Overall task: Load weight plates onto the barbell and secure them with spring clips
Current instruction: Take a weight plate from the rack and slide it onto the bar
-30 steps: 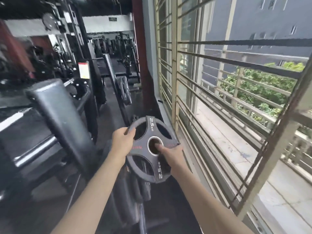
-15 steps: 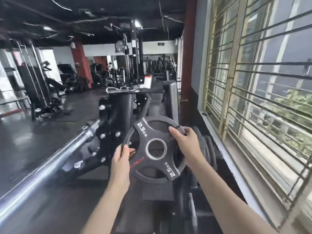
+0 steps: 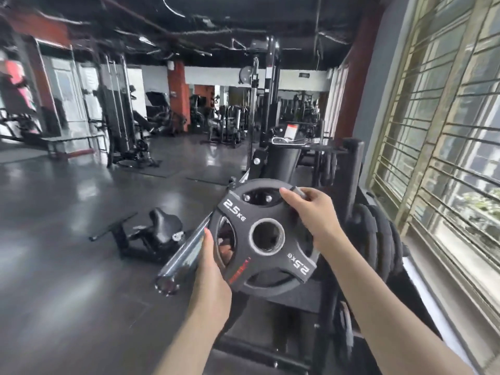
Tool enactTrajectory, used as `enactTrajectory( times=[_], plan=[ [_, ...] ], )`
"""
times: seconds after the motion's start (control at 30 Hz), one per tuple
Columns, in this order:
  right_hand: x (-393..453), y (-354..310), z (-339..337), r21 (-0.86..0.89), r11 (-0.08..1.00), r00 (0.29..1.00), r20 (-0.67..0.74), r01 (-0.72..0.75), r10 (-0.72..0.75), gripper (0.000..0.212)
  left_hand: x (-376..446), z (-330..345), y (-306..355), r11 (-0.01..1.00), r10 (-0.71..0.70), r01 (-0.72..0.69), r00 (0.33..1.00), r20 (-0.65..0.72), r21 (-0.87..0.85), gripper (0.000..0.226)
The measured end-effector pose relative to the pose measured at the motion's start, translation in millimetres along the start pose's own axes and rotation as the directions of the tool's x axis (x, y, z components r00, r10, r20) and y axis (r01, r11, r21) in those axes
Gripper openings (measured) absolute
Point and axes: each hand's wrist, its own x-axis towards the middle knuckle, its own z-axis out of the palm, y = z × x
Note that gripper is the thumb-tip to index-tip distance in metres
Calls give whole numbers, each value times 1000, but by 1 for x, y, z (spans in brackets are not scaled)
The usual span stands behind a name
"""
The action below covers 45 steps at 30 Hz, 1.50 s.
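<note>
A black 2.5 kg weight plate is held up at centre frame, face toward the camera, by both bare hands. The left hand is clamped on the plate's lower-left rim, thumb laid along the front edge and fingers curled behind through a grip cut-out (fingertips are partly seen through the opening). The right hand is closed over the upper-right rim, fingers wrapped over the top edge, and a small grey metal piece is pinched there against the plate (possibly a spring clip, cannot be told for sure). The plate's steel-ringed centre hole is seen empty, nothing is threaded through it. The chrome barbell sleeve is seen just beside the plate on its left, running diagonally from the rack down to its open end at lower left; the plate is not on the sleeve, and its lower-left edge overlaps the bar in view, contact cannot be judged. A stack of larger black plates is stored on edge to the right, behind the right forearm. A barred window fills the right side. A low black padded seat sits on the glossy dark gym floor to the left, well apart from the plate. Background machines are blurred.
</note>
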Motion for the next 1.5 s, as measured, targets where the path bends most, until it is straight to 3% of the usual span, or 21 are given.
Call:
enactTrajectory(
  times=[0.1, 0.2, 0.27, 0.4, 0.47, 0.6, 0.7, 0.8, 0.93, 1.07, 1.17, 1.37, 1.5],
  plan=[
    [-12, -15, 21, -151, 986, 991, 125, 76, -57, 32, -23, -27, -8, 971, -147, 152, 988, 42, -184, 74],
    [-27, -22, 43, -297, 946, 980, 184, 132, -79, 37, -33, -53, -11, 926, -220, 237, 971, 90, -293, 74],
    [-33, -26, 46, -332, 936, 984, 162, 121, -69, 41, -37, -62, -10, 906, -239, 278, 958, 157, -320, 83],
    [-52, -37, 38, -297, 944, 976, 198, 148, -90, 28, -44, -76, -13, 886, -259, 319, 943, 210, -337, 105],
    [-65, -44, 42, -270, 947, 966, 234, 173, -110, 28, -51, -82, -14, 880, -247, 305, 949, 198, -365, 101],
    [-87, -59, 74, -279, 923, 911, 387, 264, -143, 35, -62, -98, -6, 884, -167, 172, 985, 49, -436, 75],
    [-101, -65, 113, -292, 898, 869, 465, 329, -167, 28, -61, -120, 13, 875, -127, 84, 990, -58, -476, 60],
    [-111, -63, 150, -302, 900, 871, 469, 315, -147, 31, -53, -146, 36, 886, -108, 41, 987, -121, -461, 60],
    [-119, -63, 174, -335, 896, 892, 433, 291, -128, 32, -44, -159, 52, 903, -161, 88, 976, -143, -420, 71],
    [-125, -66, 176, -364, 892, 907, 408, 269, -107, 32, -30, -165, 51, 888, -223, 160, 970, -98, -431, 85],
    [-125, -64, 172, -395, 891, 925, 374, 223, -66, 29, -32, -158, 50, 902, -269, 239, 963, -36, -359, 80],
    [-120, -56, 166, -418, 893, 948, 316, 165, -27, 25, -15, -152, 52, 937, -286, 264, 955, -72, -228, 71],
    [-113, -46, 171, -427, 890, 964, 262, 161, -49, 33, 14, -151, 57, 941, -311, 302, 950, -39, -156, 83]
  ],
)
